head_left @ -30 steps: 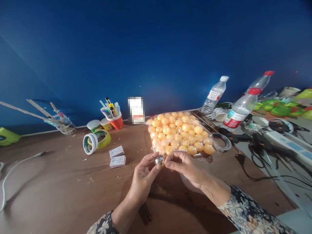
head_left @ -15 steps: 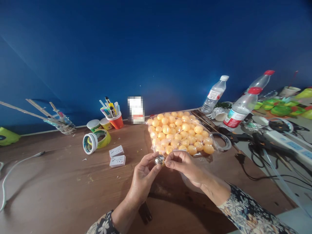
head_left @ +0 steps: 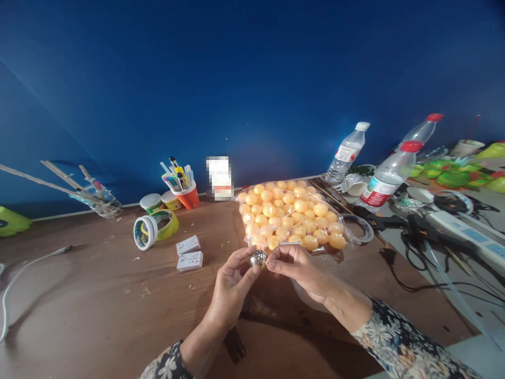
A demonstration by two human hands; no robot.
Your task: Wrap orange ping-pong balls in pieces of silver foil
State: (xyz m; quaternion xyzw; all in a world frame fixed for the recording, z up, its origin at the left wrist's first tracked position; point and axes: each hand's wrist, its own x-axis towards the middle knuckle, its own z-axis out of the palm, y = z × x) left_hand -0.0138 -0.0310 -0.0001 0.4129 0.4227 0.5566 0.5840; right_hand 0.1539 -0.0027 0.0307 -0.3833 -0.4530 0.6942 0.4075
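Observation:
A small shiny silver ball (head_left: 258,258) is pinched between the thumb and fingers of my left hand (head_left: 232,281), above the brown table (head_left: 98,295). My right hand (head_left: 294,268) is closed in a pinch at the ball's right side; whatever its fingertips hold is too small to make out. Just beyond both hands lies a clear plastic bag of orange balls (head_left: 292,216). Two small white boxes (head_left: 190,261) rest on the table to the left of my hands.
At the back left stand an orange cup of pens (head_left: 187,197) and tape rolls (head_left: 145,232). Bottles (head_left: 347,152), a tape ring (head_left: 369,230), black cables (head_left: 410,287) and a white power strip (head_left: 465,231) are on the right. A dark object (head_left: 235,345) lies below my hands.

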